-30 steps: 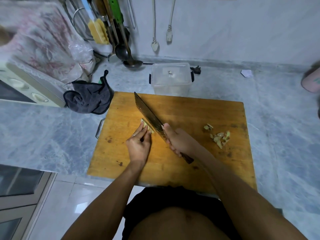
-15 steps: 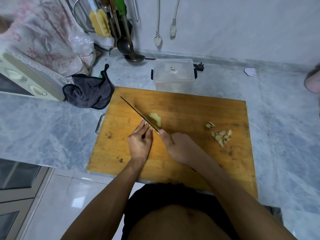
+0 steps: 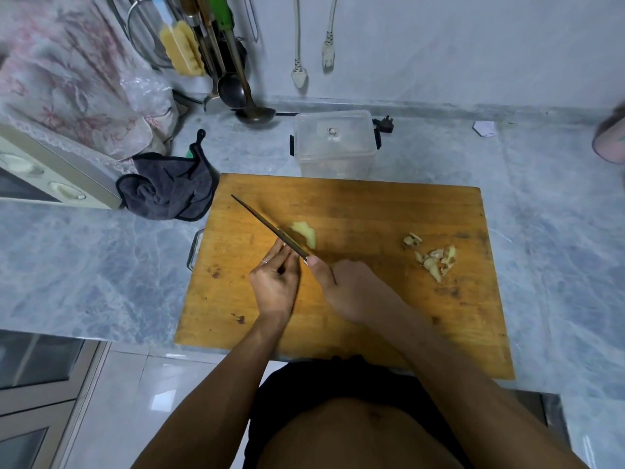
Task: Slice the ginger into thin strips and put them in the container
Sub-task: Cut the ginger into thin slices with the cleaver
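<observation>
A pale peeled piece of ginger [image 3: 306, 233] lies on the wooden cutting board [image 3: 372, 211], just right of the cleaver's blade [image 3: 267, 226]. My right hand [image 3: 351, 287] grips the cleaver's handle, and the blade stands on edge pointing up-left. My left hand [image 3: 274, 280] sits left of the blade with fingertips touching its side near the heel. What lies under those fingers is hidden. A clear plastic container [image 3: 334, 143] with black clips stands behind the board.
Ginger peel scraps [image 3: 434, 257] lie on the board's right side. A dark cloth [image 3: 169, 187] sits left of the board beside a covered oven [image 3: 50, 170]. Ladles [image 3: 236, 93] hang at the back wall. A pink object [image 3: 612, 140] is at the right edge.
The cleaver turned from showing its flat side to standing on edge. A piece of ginger now lies exposed right of the blade. Both hands stayed nearly in place.
</observation>
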`<move>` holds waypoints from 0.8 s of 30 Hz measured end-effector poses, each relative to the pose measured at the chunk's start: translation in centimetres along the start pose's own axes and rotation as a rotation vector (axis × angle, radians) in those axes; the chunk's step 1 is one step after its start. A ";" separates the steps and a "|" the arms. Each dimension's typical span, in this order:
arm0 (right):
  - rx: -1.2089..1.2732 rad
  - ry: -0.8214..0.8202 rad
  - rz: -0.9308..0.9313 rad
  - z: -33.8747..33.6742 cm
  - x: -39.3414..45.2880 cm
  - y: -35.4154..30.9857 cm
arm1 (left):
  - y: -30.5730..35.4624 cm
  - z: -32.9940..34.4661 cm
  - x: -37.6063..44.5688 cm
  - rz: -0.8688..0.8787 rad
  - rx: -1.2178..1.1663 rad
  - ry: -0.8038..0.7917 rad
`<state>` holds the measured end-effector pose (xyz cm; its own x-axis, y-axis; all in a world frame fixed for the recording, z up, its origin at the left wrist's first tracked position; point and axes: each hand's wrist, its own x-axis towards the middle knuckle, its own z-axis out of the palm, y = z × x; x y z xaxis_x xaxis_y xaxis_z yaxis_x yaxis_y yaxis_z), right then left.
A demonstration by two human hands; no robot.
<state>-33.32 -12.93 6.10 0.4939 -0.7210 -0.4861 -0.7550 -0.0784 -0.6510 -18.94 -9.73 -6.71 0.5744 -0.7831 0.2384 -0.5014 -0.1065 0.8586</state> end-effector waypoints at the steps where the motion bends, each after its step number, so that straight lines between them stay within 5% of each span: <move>1: 0.005 0.000 0.005 0.0 0.0 0.0 | 0.0 0.0 0.0 -0.006 -0.008 -0.001; 24: 0.112 -0.029 0.067 0.2 1.4 -1.2 | -0.6 0.1 -0.1 -0.066 -0.012 -0.019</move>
<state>-31.66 -13.70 6.04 0.4573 -0.7015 -0.5466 -0.7351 0.0477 -0.6763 -18.73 -9.65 -7.27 0.5938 -0.7859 0.1724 -0.4552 -0.1514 0.8774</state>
